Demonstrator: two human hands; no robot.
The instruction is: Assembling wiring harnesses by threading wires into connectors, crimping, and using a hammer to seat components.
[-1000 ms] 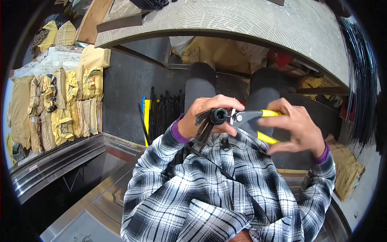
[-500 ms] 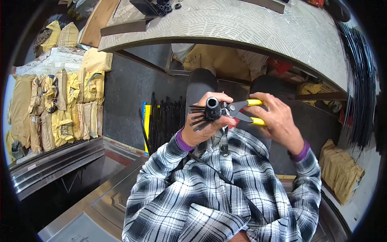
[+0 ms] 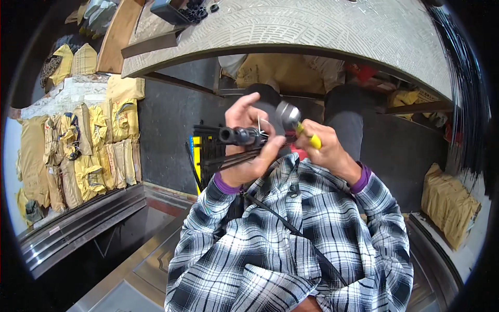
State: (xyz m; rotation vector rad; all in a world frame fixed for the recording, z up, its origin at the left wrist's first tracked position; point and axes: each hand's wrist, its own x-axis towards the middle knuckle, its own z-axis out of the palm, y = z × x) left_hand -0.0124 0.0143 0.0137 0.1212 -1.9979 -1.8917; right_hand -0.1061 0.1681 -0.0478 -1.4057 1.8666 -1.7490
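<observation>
My left hand (image 3: 255,165) is closed around what looks like a black umbrella frame (image 3: 240,136), a hollow tube with thin dark ribs fanning out beside it. Its index finger points up and away from the tube. A thin pale wire or thread (image 3: 259,124) shows by the fingers. In my right hand (image 3: 328,151) is a pair of pliers (image 3: 315,141) with yellow handles, gripped in the fist. The pliers' metal head (image 3: 288,113) tips upward, blurred by motion and apart from the frame.
A pale, textured worktable (image 3: 312,28) spans the far side, with a blue-grey box (image 3: 167,11) and small black parts at its left. Dark rods (image 3: 460,99) hang at right. Wrapped packages (image 3: 78,151) stand at left; another brown bundle (image 3: 451,205) is at lower right.
The pliers have come away from the tube's end and turned upward. My right hand has moved left and down; my left hand has tilted the tube leftward and raised its index finger.
</observation>
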